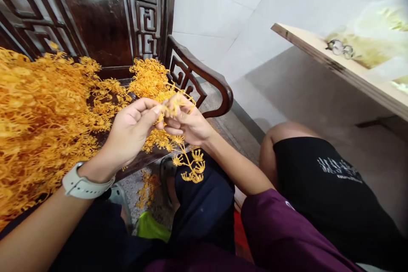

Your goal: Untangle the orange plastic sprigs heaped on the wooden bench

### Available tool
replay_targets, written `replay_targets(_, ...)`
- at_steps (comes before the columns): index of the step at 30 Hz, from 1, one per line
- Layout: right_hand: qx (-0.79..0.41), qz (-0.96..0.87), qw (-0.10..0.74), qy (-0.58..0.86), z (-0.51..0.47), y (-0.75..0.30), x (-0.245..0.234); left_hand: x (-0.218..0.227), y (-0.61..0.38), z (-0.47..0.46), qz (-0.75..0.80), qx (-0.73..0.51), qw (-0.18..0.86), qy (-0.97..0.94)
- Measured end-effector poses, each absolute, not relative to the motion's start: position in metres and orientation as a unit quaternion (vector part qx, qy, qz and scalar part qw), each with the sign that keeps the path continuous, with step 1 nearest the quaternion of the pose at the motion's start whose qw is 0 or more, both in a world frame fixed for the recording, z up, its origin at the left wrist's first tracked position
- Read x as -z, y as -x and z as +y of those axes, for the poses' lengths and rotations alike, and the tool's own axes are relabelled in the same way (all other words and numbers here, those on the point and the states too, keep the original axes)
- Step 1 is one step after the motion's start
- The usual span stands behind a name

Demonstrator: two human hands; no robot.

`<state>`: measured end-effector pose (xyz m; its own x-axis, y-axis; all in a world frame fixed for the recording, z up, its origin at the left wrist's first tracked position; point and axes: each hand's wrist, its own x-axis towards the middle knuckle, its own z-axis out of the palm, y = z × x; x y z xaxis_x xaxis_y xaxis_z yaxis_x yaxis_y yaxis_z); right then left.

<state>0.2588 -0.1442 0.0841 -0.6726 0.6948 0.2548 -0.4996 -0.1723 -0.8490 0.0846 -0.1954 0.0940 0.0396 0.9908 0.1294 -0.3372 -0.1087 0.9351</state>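
My left hand [134,125], with a pale watch [87,182] on its wrist, pinches a yellow-orange plastic flower sprig [192,169] from one side. From the other side my right hand [193,123] has its fingers closed round the same sprig. The two hands nearly meet, and the fingertips are slightly blurred. Several claw-like heads of the sprig hang below my right hand, over my knee. Behind the hands lies a small heap of yellow sprigs [149,78] on the dark bench seat. A far larger pile of them [41,123] fills the left side.
A carved wooden bench [95,17] with a curved armrest [219,89] stands ahead. At right, a tabletop [309,46] carries eyeglasses [341,49] and pale yellow pieces. Another person's knee in black shorts [318,187] is close on the right. Loose sprigs [148,189] lie on the floor.
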Motion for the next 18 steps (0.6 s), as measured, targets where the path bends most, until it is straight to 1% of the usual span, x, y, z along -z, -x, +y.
replay_targets(7,-0.732,-0.496,0.432,0.18,-0.143,-0.262,-0.099,-0.09,-0.084,-0.196,0.355,-0.595,0.518,-0.502)
replay_targets(13,-0.719,-0.487,0.442,0.224,-0.145,-0.263,-0.1,-0.103,-0.082,-0.206,0.41,-0.567,0.398,-0.593)
replay_targets(18,-0.73,-0.471,0.438,0.229,-0.143,-0.27,-0.104,-0.105,-0.083,-0.205,0.422,-0.544,0.401,-0.604)
